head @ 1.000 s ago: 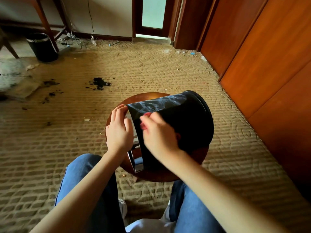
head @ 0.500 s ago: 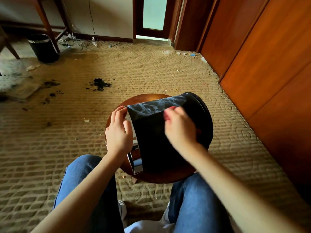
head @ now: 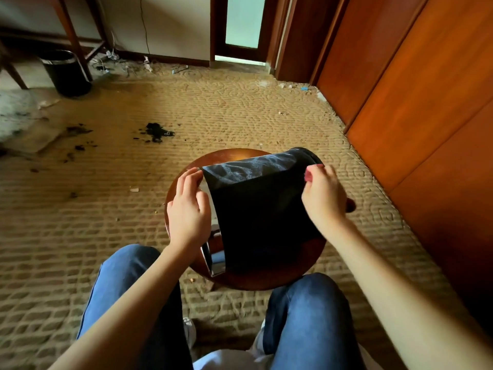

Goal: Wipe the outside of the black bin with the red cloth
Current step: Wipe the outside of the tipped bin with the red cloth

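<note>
While the black bin (head: 256,209) lies on its side across the round wooden stool (head: 229,156) at centre frame, we list the following.

Item: left hand (head: 188,209), centre-left, fingers bent round the bin's left edge above the chrome rim (head: 213,260), steadying it.

Item: right hand (head: 324,198), centre-right, well apart from the left hand, pinching the red cloth (head: 310,175) against the bin's upper right end. Only a small patch of cloth shows past the fingers.

Item: pale dusty streaks along the bin's upper face, between the two hands.

Risks, as we judge them:
- A round body on a smooth seat may roll or slide. A hard stroke against a light left grip could send it off the stool onto the carpet (head: 106,209).
- The cloth sits at the very end of the bin, so one more push rightward could carry it off the surface.
- With so little cloth exposed, bare fingers may smear the dust.
- The underside, hidden from us, may be missed.
</note>
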`<state>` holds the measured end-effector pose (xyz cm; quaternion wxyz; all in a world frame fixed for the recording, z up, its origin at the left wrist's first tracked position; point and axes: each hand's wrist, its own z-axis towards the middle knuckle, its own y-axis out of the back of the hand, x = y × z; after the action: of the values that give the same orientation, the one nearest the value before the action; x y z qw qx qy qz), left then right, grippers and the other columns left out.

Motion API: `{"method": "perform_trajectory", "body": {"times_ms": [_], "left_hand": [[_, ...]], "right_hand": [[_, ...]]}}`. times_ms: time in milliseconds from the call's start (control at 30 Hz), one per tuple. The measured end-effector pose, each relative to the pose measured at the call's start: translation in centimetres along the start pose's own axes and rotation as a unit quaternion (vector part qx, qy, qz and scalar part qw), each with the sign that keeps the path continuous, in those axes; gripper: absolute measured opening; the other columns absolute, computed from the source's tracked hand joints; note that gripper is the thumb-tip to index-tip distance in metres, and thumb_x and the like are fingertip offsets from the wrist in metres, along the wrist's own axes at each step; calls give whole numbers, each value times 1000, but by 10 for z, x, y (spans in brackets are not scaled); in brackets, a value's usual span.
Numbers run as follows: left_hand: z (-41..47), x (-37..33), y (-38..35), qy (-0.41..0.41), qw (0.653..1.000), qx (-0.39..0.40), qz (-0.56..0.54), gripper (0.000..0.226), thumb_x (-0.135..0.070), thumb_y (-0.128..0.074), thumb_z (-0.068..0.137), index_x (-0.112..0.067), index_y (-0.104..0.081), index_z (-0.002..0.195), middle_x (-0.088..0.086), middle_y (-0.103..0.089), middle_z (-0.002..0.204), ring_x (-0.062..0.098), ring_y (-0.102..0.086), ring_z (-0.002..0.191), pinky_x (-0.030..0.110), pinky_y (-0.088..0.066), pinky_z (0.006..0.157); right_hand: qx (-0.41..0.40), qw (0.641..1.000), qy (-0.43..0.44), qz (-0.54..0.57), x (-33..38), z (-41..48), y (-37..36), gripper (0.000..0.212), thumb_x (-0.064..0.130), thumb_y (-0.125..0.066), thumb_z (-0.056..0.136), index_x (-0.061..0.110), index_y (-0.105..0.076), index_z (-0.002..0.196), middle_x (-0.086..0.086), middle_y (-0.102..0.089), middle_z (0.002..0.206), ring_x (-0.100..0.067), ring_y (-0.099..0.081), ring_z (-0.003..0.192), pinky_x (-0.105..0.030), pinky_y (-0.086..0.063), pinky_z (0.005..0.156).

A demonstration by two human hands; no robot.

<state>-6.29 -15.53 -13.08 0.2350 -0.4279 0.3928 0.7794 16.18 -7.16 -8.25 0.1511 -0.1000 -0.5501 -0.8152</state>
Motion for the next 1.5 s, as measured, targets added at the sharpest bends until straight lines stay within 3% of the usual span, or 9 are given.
{"method": "perform_trajectory", "body": {"times_ms": [200,333,533,633,800,967,1133,1367,1500], "left_hand": [[-1,-4,2,6,1000,-4,19,54,-31,-25,83,-17,-50,128,-5,-48,139,13,-49,122,51,-40,100],[-11,-2,3,-19,998,9,51,55,-29,-26,82,-19,-48,132,-8,-43,143,9,-44,126,38,-35,94],[-36,-3,3,-54,996,17,69,60,-30,-27,81,-15,-47,135,-2,-42,145,9,-42,124,39,-32,95],[-25,-6,6,-43,995,22,90,54,-31,-28,83,-18,-48,131,-5,-44,141,10,-43,124,34,-28,93],[2,-12,2,85,993,29,79,45,-22,-30,97,-17,-41,140,-3,-36,150,15,-36,135,43,-28,105],[-21,-16,5,54,995,37,74,61,-34,-21,86,-21,-37,143,-8,-33,151,9,-35,134,37,-26,98],[-9,-15,5,84,992,39,86,48,-27,-27,96,-22,-38,142,-9,-34,151,12,-36,134,41,-26,103],[37,-14,3,159,983,62,68,41,-23,-27,101,-15,-44,137,1,-40,146,20,-39,131,48,-25,111],[11,-18,6,131,986,64,80,44,-24,-28,101,-22,-36,143,-8,-32,153,13,-33,136,49,-21,111]], "right_hand": [[-2,970,231,79,94,-77,-18,28,-2,-60,72,6,-68,97,-13,-58,84,-33,-58,56,-30,-43,45],[-9,943,327,65,76,-79,-13,37,12,-43,81,9,-71,106,-10,-60,78,-29,-58,59,-33,-47,50],[-24,990,136,-20,-11,-15,6,27,6,-66,78,15,-69,103,-12,-59,92,-36,-62,70,-36,-48,56],[-17,998,55,-14,-19,-6,5,24,9,-56,89,15,-65,111,-10,-57,109,-35,-61,87,-40,-47,67],[-21,994,102,37,-20,-58,5,41,-7,-65,76,6,-65,115,-12,-62,102,-34,-64,85,-39,-54,64],[-12,994,110,-18,-20,-16,14,28,-5,-60,79,10,-69,101,-11,-61,96,-35,-60,82,-39,-49,63],[108,988,58,-93,6,47,6,25,3,-45,90,13,-63,104,-8,-51,114,-33,-53,97,-35,-40,73],[43,987,152,-42,-1,-28,13,39,-6,-55,81,8,-62,117,-10,-61,110,-34,-61,90,-36,-49,71],[44,992,107,-47,-2,10,12,32,-3,-51,84,12,-67,107,-10,-58,107,-35,-58,91,-37,-46,70]]}}
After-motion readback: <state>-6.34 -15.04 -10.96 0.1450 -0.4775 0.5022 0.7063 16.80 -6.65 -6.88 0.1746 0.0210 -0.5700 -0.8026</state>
